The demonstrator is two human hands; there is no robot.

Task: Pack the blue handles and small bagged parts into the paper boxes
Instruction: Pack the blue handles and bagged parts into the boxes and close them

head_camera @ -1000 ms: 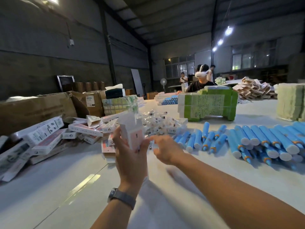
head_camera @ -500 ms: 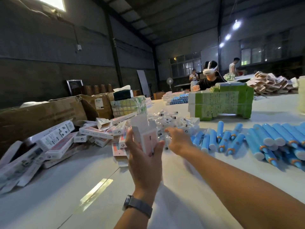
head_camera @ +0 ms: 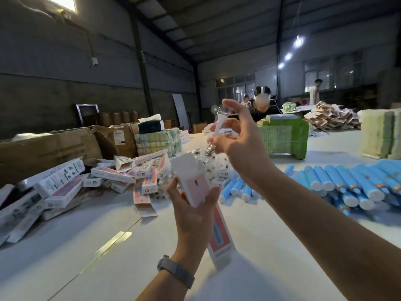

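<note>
Your left hand [head_camera: 193,205] clasps an open pink-and-white paper box [head_camera: 192,181]; your right hand [head_camera: 240,135], its grip pinching a small clear bagged part [head_camera: 214,135], hovers above it.

A pink-and-white paper box [head_camera: 196,183], top flap open, stands tilted; a clear bagged part [head_camera: 213,135] hangs at its one o'clock. Blue handles [head_camera: 338,183] lie side by side at three o'clock.

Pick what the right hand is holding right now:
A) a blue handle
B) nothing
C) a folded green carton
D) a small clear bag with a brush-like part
D: the right hand pinches a small bagged part above the open paper box held in the left hand; the blue handles lie on the table.
</note>
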